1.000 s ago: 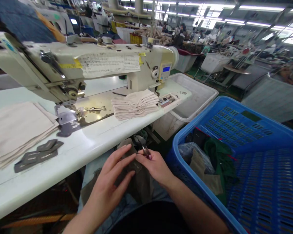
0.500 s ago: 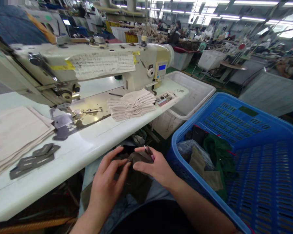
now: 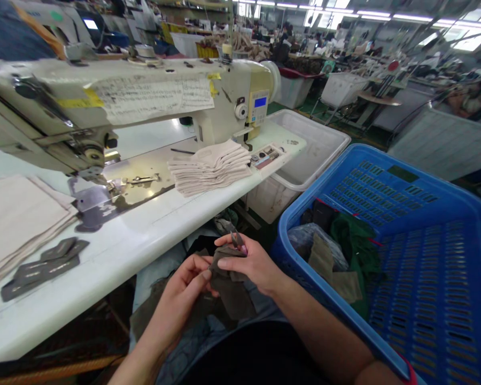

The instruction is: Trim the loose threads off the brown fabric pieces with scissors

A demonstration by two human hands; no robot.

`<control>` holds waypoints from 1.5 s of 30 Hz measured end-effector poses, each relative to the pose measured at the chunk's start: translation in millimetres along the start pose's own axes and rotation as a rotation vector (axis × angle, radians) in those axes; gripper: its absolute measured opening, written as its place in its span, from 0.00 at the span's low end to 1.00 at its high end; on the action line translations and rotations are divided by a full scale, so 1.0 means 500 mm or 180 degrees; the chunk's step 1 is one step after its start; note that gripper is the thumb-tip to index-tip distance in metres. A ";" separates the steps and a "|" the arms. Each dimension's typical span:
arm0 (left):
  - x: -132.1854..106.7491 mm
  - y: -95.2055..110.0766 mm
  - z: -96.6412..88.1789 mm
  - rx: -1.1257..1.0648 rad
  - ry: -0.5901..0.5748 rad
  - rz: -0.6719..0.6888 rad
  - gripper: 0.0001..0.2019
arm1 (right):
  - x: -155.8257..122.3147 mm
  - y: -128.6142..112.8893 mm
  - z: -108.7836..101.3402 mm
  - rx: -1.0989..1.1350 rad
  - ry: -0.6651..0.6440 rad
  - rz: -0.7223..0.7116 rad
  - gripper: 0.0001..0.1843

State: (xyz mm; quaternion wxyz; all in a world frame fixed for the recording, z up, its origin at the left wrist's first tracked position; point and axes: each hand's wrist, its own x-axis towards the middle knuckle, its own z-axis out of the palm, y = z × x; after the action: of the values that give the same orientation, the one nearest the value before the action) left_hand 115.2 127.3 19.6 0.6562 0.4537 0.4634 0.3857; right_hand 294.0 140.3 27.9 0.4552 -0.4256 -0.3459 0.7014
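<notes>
Head view: left grip (image 3: 184, 289) pinches brown cloth (image 3: 236, 299), right grip (image 3: 260, 266) holds snips (image 3: 239, 240)

White table (image 3: 124, 232) | sewing machine (image 3: 144, 69) | flat cream cloth stack (image 3: 20, 214) | folded cream pile (image 3: 208, 170) | grey tabs (image 3: 44, 270) near front edge

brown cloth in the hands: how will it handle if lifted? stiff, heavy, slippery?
Likely floppy: the brown cloth bunches and droops below the right hand. Probably light: it looks thin, and the left hand has it between thumb and fingers. Maybe not very slippery: its surface looks matt, though pictures can't confirm grip.
</notes>
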 end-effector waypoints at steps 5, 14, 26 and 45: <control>0.004 -0.001 0.002 0.0038 0.0478 0.0127 0.16 | 0.005 0.005 0.003 0.0141 0.0268 0.0032 0.23; -0.012 -0.008 0.001 0.0037 0.0844 0.0202 0.20 | 0.023 0.020 0.004 -0.0034 0.0443 0.0254 0.20; -0.004 0.001 0.017 0.0102 0.0917 0.0015 0.18 | 0.029 0.027 0.004 -0.0675 0.0683 -0.0314 0.15; 0.006 -0.023 -0.005 -0.0201 0.0905 0.0097 0.23 | 0.042 0.030 0.003 -0.1322 0.0700 -0.0504 0.11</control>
State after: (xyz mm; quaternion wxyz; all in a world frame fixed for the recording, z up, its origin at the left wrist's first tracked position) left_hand 114.4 127.3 7.4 0.5920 0.3805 0.5323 0.4705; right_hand 282.5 154.4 9.4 0.4463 -0.5554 -0.4633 0.5269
